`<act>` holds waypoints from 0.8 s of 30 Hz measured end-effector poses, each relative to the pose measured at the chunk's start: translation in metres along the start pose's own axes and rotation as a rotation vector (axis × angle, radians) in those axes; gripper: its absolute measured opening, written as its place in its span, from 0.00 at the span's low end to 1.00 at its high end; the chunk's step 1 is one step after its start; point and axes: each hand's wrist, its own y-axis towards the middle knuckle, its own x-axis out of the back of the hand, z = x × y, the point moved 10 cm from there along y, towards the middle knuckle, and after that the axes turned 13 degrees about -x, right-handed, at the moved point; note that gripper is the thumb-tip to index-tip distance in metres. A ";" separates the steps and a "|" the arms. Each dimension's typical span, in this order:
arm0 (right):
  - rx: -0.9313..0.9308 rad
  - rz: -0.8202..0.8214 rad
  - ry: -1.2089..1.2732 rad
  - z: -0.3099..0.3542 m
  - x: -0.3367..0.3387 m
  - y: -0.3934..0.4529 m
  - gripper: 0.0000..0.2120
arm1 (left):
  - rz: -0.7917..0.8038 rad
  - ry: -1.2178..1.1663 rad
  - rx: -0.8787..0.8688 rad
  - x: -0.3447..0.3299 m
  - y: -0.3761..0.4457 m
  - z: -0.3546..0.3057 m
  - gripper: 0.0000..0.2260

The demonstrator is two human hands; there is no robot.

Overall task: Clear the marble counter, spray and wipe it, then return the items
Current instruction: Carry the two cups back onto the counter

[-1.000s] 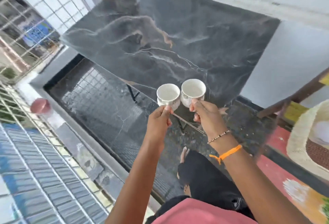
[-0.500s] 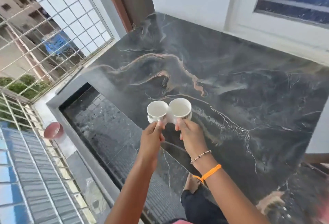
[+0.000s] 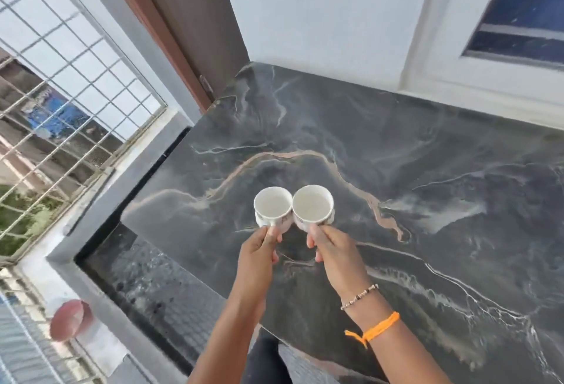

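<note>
Head view, looking down over both forearms at a dark marble counter point(image 3: 396, 154) with pale and rust veins. Counter set in a corner: white wall behind, window frame point(image 3: 488, 47) upper right, cut off by the frame edge. Brown door frame point(image 3: 171, 32) meets the counter's far left corner.

Two white cups, side by side, rims touching. Left cup point(image 3: 272, 204) held by the left hand point(image 3: 256, 257); thumb and fingers pinched closed at the near side of the cup, where a handle seems to be, though the fingers cover it. Right cup point(image 3: 312, 203) held by the right hand point(image 3: 334, 251), fingers closed on its near side the same way; handle hidden. Both cups upright, insides look empty. A dark printed pattern shows on the outer walls, too small to read. Cannot tell whether the cups rest on the marble or hang just above it; their bases are hidden by their own rims and the hands.

Right wrist carries a beaded bracelet point(image 3: 359, 296) and an orange thread band point(image 3: 377, 329).

Left of the counter: a lower dark tiled surface point(image 3: 158, 292), blurred. Beyond it a white metal grille point(image 3: 61, 78) with buildings outside, soft focus. A reddish round object point(image 3: 70, 319) at lower left, blurred; cannot identify it. Dark clothing point(image 3: 265, 362) shows between the forearms, cut off at the bottom edge.
</note>
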 end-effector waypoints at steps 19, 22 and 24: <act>-0.023 -0.417 0.200 0.131 -0.160 0.245 0.18 | 0.297 0.015 -0.158 0.111 0.359 0.006 0.15; -0.020 -0.486 0.159 0.149 -0.153 0.275 0.18 | 0.326 0.012 -0.145 0.099 0.396 0.007 0.15; -0.028 -0.529 0.140 0.159 -0.148 0.293 0.17 | 0.323 0.002 -0.149 0.093 0.416 0.003 0.15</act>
